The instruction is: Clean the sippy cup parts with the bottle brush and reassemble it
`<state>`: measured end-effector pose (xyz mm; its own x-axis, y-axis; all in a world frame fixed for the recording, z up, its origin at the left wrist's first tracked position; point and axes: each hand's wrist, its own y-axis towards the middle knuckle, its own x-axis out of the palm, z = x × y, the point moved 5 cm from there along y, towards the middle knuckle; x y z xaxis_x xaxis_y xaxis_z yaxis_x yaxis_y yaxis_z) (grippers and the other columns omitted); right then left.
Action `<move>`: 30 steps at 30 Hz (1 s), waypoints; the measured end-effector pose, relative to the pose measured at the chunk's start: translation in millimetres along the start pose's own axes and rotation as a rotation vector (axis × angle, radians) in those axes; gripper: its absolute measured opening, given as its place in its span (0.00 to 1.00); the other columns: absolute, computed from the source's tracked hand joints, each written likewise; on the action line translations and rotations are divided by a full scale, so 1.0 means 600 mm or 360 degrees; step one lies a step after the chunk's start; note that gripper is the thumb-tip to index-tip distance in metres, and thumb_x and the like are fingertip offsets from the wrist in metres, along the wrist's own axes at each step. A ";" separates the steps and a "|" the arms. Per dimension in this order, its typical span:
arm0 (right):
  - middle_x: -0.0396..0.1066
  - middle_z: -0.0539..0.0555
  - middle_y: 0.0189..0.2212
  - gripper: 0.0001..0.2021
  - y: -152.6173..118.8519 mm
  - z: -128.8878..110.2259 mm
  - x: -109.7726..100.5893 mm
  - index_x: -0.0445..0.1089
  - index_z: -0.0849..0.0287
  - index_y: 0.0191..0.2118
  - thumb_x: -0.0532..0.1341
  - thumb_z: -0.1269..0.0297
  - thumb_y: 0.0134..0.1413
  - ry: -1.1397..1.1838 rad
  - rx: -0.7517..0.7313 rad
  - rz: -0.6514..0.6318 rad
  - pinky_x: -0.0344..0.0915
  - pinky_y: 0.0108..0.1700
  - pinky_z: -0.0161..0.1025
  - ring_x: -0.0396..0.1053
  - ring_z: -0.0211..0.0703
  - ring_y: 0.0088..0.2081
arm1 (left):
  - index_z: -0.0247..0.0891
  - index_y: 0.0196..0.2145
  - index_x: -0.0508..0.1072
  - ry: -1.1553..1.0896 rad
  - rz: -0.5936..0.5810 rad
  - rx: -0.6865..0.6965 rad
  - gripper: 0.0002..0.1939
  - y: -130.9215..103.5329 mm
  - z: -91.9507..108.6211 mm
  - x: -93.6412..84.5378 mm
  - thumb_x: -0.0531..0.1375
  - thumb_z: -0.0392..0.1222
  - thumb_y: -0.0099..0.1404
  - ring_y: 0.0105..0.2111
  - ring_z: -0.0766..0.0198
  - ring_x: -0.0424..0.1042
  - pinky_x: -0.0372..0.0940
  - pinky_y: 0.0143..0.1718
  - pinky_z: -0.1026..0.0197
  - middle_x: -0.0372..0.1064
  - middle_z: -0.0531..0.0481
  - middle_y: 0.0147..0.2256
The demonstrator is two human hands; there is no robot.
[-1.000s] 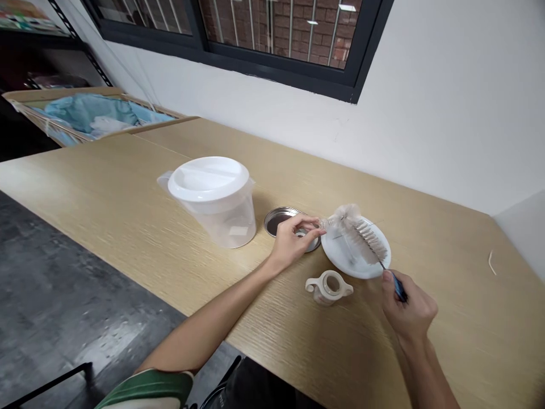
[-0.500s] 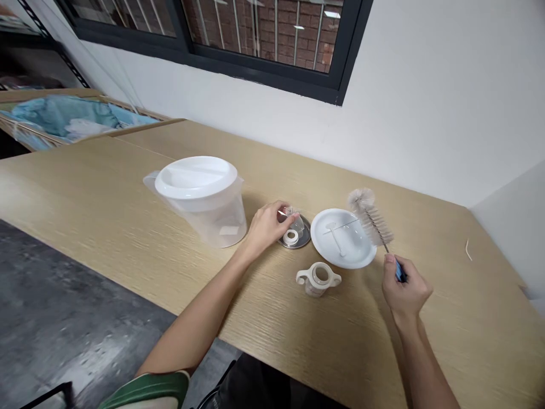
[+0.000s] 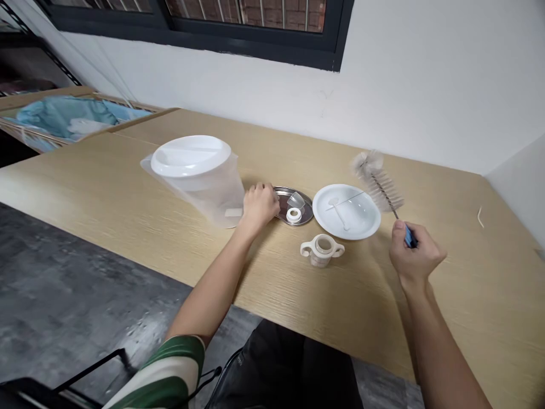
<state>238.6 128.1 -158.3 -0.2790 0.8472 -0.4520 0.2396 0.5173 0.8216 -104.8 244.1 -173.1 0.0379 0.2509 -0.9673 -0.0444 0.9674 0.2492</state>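
Observation:
My left hand (image 3: 260, 204) rests at the left edge of a round metal tray (image 3: 304, 220), its fingers curled downward and the fingertips hidden. I cannot tell what they hold. On the tray lie a clear plastic cap (image 3: 296, 200) and a white ring (image 3: 293, 215). My right hand (image 3: 417, 250) grips a bottle brush (image 3: 385, 190) by its blue and black handle, bristles pointing up and left beside a white bowl (image 3: 361, 227). Thin white and wire pieces (image 3: 339, 215) lie in the bowl. In front stands a small bottle with a two-handled beige collar (image 3: 322, 250).
A translucent pitcher (image 3: 204, 193) with a white lid (image 3: 191, 156) stands left of my left hand. A short pale strip (image 3: 480, 217) lies at the table's right. At far left is a bin lined with blue plastic (image 3: 63, 113). Wall and window bound the back.
My left hand has moved off the clear cap, which now lies on the tray, to the tray's left edge. The right hand still holds the brush. The camera view has tilted downward.

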 end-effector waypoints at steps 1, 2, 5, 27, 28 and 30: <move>0.64 0.50 0.16 0.18 0.000 0.003 0.003 0.74 0.62 0.30 0.57 0.53 0.59 -0.0016 0.0053 -0.0026 0.57 0.26 0.34 0.62 0.37 0.20 | 0.30 0.47 0.71 0.0016 -0.0043 -0.0016 0.16 0.001 -0.001 0.006 0.53 0.37 0.63 0.45 0.42 0.71 0.64 0.42 0.49 0.71 0.32 0.44; 0.64 0.50 0.17 0.19 0.000 0.006 0.006 0.74 0.62 0.30 0.56 0.52 0.59 -0.0033 0.0108 -0.0055 0.57 0.27 0.35 0.62 0.38 0.20 | 0.29 0.46 0.71 0.0025 -0.0090 -0.0027 0.16 0.001 -0.002 0.011 0.53 0.37 0.63 0.45 0.42 0.71 0.64 0.42 0.49 0.71 0.31 0.44; 0.68 0.53 0.19 0.21 0.000 0.018 0.017 0.75 0.62 0.31 0.54 0.49 0.59 -0.0113 0.0278 -0.0176 0.58 0.30 0.37 0.65 0.42 0.23 | 0.28 0.46 0.72 0.0027 -0.0187 -0.0035 0.17 0.002 -0.001 0.023 0.53 0.37 0.63 0.46 0.40 0.70 0.64 0.43 0.48 0.71 0.30 0.44; 0.72 0.69 0.43 0.22 -0.027 0.079 0.067 0.61 0.64 0.52 0.40 0.53 0.70 -0.0540 0.1016 -0.1213 0.64 0.47 0.51 0.71 0.59 0.46 | 0.39 0.46 0.74 -0.0368 0.0236 0.0198 0.19 0.002 0.022 -0.005 0.52 0.52 0.68 0.47 0.45 0.70 0.62 0.47 0.49 0.74 0.40 0.45; 0.72 0.69 0.43 0.22 -0.029 0.078 0.068 0.61 0.64 0.53 0.40 0.53 0.70 -0.0543 0.1004 -0.1248 0.64 0.47 0.51 0.71 0.59 0.47 | 0.39 0.45 0.74 -0.0389 0.0244 0.0218 0.19 0.002 0.023 -0.006 0.52 0.52 0.68 0.46 0.46 0.70 0.63 0.46 0.50 0.75 0.41 0.44; 0.72 0.70 0.44 0.22 -0.033 0.075 0.070 0.61 0.64 0.53 0.41 0.53 0.70 -0.0562 0.0960 -0.1336 0.64 0.46 0.51 0.71 0.60 0.47 | 0.40 0.44 0.74 -0.0429 0.0262 0.0248 0.18 0.000 0.025 -0.010 0.52 0.53 0.68 0.45 0.48 0.71 0.63 0.46 0.51 0.75 0.43 0.43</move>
<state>263.9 158.9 -208.9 -0.3072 0.1336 -0.9422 0.5407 0.8392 -0.0573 -90.1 243.4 -166.6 0.3062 0.3838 -0.8711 0.0803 0.9014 0.4254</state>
